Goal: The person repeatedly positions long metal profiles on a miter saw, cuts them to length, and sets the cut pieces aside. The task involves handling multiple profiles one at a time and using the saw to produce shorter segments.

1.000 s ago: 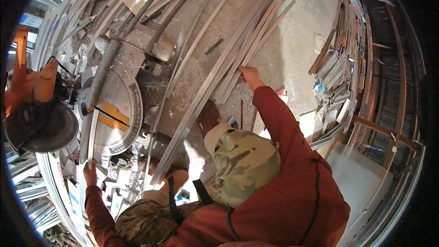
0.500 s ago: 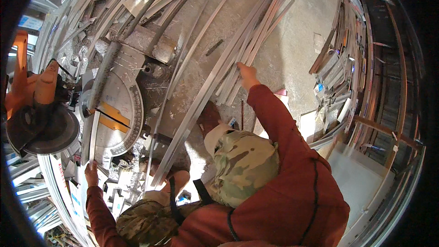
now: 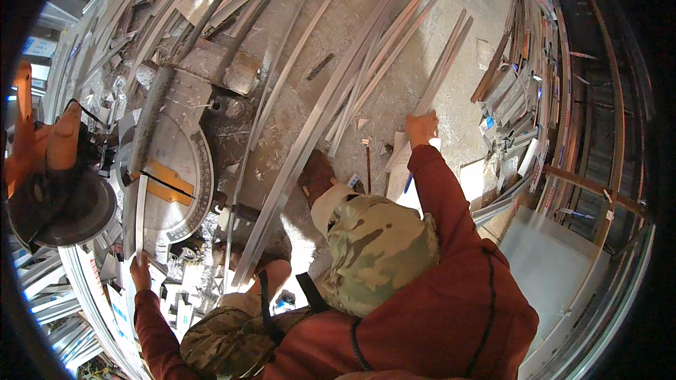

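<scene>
My left hand (image 3: 141,271) is closed on the lower end of a narrow metal strip (image 3: 141,218). That strip lies along the fence of a miter saw, its far end by the yellow insert (image 3: 169,184) in the round saw table (image 3: 191,169). Out to the right, my right hand (image 3: 422,129) grips a few long, thin metal profiles (image 3: 445,63) that slant up and away over the floor. A bundle of similar profiles (image 3: 366,63) lies left of that hand, beside a wider, longer metal bar (image 3: 296,162).
The orange saw head with its dark round guard (image 3: 62,204) is raised at the left. Offcuts and shavings litter the floor around the saw. More strips are piled along the right wall (image 3: 517,112), near a pale translucent panel (image 3: 553,274). My boot (image 3: 318,177) stands beside the long bar.
My right hand has moved right, drawing a few profiles apart from the bundle. My left hand stays on the strip at the saw. The view has shifted slightly.
</scene>
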A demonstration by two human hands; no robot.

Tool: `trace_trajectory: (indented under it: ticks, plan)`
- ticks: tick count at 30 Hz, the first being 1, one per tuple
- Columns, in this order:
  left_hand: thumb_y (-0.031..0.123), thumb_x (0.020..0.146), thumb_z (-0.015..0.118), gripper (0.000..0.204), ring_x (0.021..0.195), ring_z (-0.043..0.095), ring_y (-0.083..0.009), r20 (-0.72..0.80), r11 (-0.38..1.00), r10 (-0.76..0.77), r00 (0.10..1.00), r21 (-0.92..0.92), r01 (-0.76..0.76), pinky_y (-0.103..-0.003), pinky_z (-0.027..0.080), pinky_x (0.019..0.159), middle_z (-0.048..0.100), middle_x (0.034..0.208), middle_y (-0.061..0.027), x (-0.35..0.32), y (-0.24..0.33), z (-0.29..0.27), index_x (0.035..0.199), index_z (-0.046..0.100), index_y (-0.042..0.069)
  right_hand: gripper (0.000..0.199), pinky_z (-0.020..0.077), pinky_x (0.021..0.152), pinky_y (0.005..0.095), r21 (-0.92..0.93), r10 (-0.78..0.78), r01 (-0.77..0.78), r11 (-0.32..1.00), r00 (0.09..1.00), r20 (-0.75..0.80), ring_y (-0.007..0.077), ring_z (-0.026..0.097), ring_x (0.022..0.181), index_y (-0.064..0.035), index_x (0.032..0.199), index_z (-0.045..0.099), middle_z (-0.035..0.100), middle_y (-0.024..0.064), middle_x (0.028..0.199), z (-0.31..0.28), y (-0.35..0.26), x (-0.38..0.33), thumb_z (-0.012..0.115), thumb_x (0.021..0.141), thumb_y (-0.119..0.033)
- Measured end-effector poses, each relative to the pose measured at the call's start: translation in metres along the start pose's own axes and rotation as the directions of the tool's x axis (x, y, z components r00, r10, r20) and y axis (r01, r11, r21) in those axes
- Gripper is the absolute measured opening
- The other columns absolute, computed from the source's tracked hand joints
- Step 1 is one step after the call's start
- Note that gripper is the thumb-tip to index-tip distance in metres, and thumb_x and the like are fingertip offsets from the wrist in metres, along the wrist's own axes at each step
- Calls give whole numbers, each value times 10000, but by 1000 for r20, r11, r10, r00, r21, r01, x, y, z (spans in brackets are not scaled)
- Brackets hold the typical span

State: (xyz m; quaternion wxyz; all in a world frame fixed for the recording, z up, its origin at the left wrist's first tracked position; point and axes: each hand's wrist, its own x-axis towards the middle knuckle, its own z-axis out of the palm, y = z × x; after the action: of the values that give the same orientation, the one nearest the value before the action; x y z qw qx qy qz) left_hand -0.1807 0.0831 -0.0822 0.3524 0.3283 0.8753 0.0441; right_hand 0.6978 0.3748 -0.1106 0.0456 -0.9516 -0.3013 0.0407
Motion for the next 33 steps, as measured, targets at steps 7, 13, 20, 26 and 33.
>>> trace_trajectory:
  ticks: [7, 13, 20, 26, 33]
  plan:
    - [492, 932, 619, 589, 698, 569, -187, 4, 994, 103, 995, -30, -103, -323, 472, 628, 636, 828, -115, -2, 14, -2, 1089, 618, -75, 502, 512, 782, 451, 259, -406, 323, 910, 820, 403, 367, 682, 863, 25, 858, 707, 714, 171, 873, 15, -102, -37, 687, 780, -471]
    - [468, 937, 618, 567, 736, 599, -200, 11, 995, 94, 995, 10, -94, -330, 486, 659, 655, 860, -119, -2, 11, -5, 1104, 620, -74, 439, 509, 748, 463, 449, -265, 110, 887, 917, 299, 348, 633, 688, 61, 901, 627, 658, 202, 782, 30, -102, -37, 654, 820, -370]
    - [405, 948, 617, 487, 792, 609, -193, 35, 996, 38, 999, -80, -35, -335, 490, 701, 661, 935, -114, 2, 23, -2, 1123, 635, -49, 351, 451, 512, 375, 808, -49, -70, 585, 991, 121, 235, 587, 576, 65, 908, 633, 627, 144, 732, 102, -31, 16, 662, 829, -276]
    - [454, 937, 621, 546, 795, 604, -197, 39, 996, 52, 998, -74, -49, -334, 485, 694, 656, 940, -121, -4, 20, -4, 1126, 627, -58, 452, 482, 661, 423, 581, -60, -350, 735, 819, 570, 274, 606, 713, 152, 1039, 583, 644, 205, 890, 73, -69, -20, 685, 817, -228]
    - [448, 937, 627, 570, 739, 557, -184, 0, 997, 36, 999, -62, -36, -329, 458, 646, 646, 908, -113, -2, 6, -1, 1157, 618, -78, 548, 513, 753, 424, 700, 99, -477, 531, 856, 508, 314, 633, 819, 163, 1181, 485, 616, 243, 1005, 37, -59, -16, 651, 840, -231]
